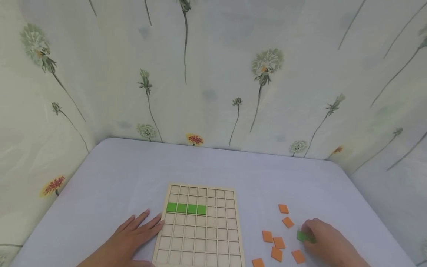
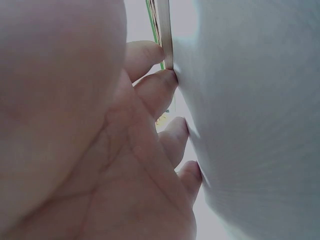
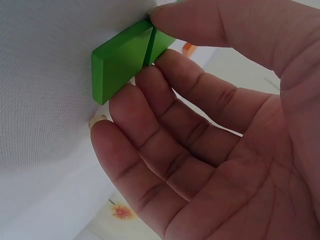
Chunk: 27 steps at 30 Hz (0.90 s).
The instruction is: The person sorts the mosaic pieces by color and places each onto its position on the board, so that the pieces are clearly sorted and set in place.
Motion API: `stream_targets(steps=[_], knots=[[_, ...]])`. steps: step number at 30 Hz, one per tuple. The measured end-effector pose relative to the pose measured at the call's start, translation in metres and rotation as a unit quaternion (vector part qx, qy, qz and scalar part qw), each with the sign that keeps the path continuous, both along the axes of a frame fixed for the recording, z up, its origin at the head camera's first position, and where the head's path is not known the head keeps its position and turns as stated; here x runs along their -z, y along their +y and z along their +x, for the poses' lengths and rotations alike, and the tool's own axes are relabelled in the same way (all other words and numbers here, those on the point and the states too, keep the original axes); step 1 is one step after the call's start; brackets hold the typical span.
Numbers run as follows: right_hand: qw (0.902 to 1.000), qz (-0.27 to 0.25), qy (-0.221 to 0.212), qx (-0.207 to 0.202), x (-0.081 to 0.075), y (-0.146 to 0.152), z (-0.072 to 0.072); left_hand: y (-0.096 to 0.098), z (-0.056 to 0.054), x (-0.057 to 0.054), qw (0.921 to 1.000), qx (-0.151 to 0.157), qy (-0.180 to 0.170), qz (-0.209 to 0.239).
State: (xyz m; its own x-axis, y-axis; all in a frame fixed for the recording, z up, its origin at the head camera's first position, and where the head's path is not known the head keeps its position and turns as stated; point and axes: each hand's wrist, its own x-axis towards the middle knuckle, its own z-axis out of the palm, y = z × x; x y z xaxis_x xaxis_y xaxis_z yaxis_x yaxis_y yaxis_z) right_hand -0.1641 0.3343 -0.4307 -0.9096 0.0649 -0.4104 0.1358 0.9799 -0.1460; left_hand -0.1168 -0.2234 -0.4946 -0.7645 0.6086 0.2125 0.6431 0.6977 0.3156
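Note:
My left hand [image 1: 128, 237] lies with spread fingers on the table, fingertips touching the left edge of a pale wooden grid board [image 1: 211, 233]. In the left wrist view, the fingers [image 2: 156, 92] press against the board's side and the white surface. A row of several green square tiles [image 1: 181, 208] fills cells at the board's left. To the right of the board, my right hand [image 1: 327, 239] pinches a green tile [image 1: 303, 236] between thumb and fingers. The right wrist view shows two green tiles [image 3: 120, 62] side by side, the farther one partly hidden by the thumb.
Several orange square tiles [image 1: 278, 243] lie scattered between the board and my right hand. A white cloth covers the table [image 1: 146, 167]. Behind it hangs a curtain [image 1: 213, 74] printed with dandelions.

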Motion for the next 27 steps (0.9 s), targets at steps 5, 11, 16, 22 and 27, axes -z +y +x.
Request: stream_targets(steps=[5, 11, 16, 22, 27], knots=[[0.9999, 0.002, -0.01, 0.009, 0.0001, -0.0005, -0.0001, -0.0002, -0.0012, 0.0, 0.9999, -0.001, -0.013, 0.003], [0.9999, 0.004, -0.011, 0.005, -0.0021, -0.0011, -0.0003, -0.0002, -0.0013, 0.0008, 0.9998, 0.005, 0.019, -0.003], [0.9999, 0.002, -0.011, 0.008, -0.003, -0.0015, 0.0002, -0.0003, -0.0014, 0.0016, 0.9996, 0.005, 0.028, -0.007], [0.9999, -0.004, -0.011, 0.01, -0.0049, -0.0033, 0.0008, 0.0002, -0.0013, 0.0008, 1.0, 0.002, 0.009, -0.003], [0.9998, -0.012, -0.013, 0.008, -0.0074, -0.0043, 0.0009, 0.0012, -0.0007, -0.0018, 0.9997, -0.006, -0.023, -0.005]])
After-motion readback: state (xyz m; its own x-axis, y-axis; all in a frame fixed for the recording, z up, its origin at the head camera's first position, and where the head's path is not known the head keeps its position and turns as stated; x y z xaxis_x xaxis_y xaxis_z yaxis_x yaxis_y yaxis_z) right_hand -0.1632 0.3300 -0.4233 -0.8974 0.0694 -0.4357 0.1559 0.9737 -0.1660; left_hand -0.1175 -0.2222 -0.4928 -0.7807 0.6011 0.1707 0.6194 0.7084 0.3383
